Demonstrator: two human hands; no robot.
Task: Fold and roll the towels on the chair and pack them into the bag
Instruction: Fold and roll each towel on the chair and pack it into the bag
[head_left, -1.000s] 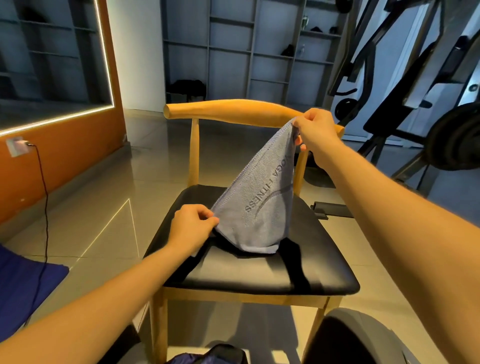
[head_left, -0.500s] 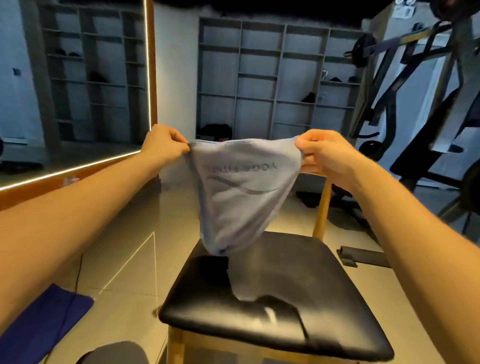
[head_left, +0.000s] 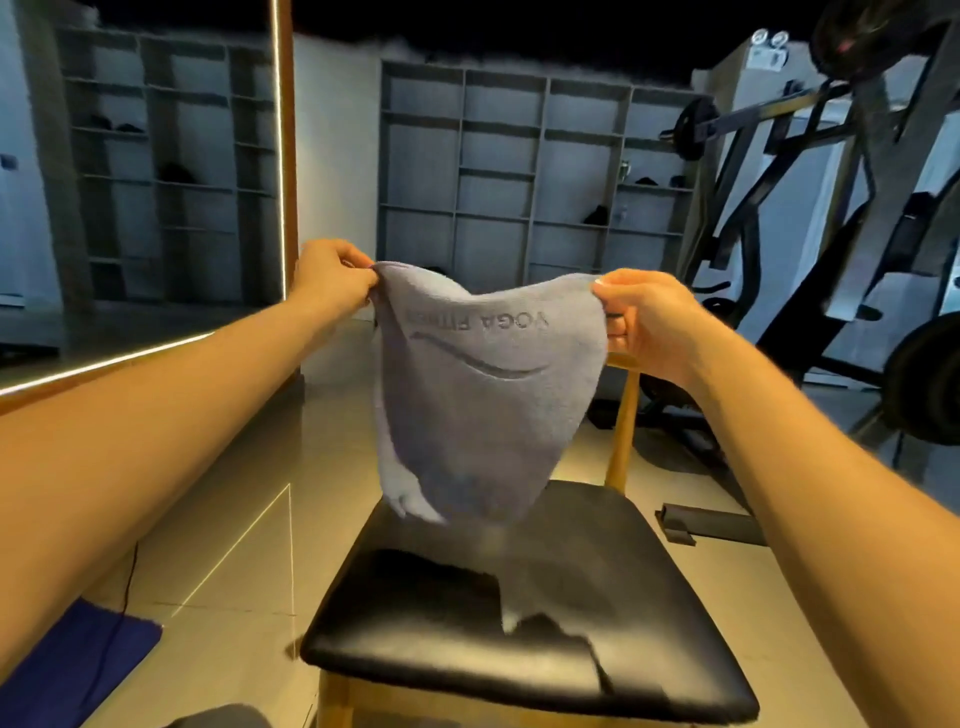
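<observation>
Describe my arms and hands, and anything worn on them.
The left arm and right arm are bare, with no sleeves, watch or bracelet in view. The left hand and right hand wear no gloves. A dark band on the right fingers may be a ring; too blurred to tell.

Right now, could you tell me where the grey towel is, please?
In the head view the grey towel hangs at centre, top corners pinched by the left hand and right hand, above the black chair seat.
</observation>
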